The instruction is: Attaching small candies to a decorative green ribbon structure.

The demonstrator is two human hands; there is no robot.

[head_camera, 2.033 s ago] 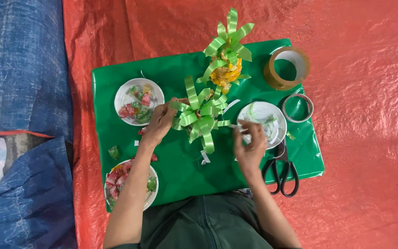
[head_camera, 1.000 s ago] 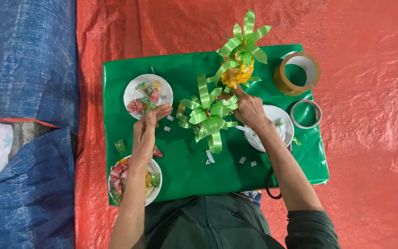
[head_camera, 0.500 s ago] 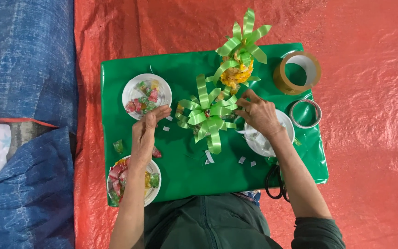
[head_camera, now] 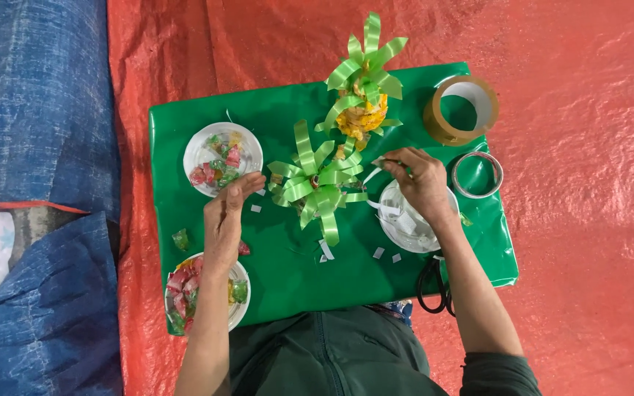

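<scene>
Partly under the right forearm — black scissors (head_camera: 434,284), handles only.

The scene is evenly and fairly brightly lit, with soft light from overhead; colours are saturated, the red tarp (head_camera: 566,242) almost glowing; the green sheet (head_camera: 273,117) carries a mild sheen and pale glare along its far edge and near the brown tape roll (head_camera: 461,110); shadows are faint and short, a soft one lying under the left hand (head_camera: 225,220) and the forearms; the blue tarp (head_camera: 34,110) at the side looks slightly dimmer; focus is reasonably sharp across the middle, though fine detail in the ribbon loops (head_camera: 315,180) is smeared by compression; corners soften a little, with slight wide-angle stretching at the edges.
</scene>
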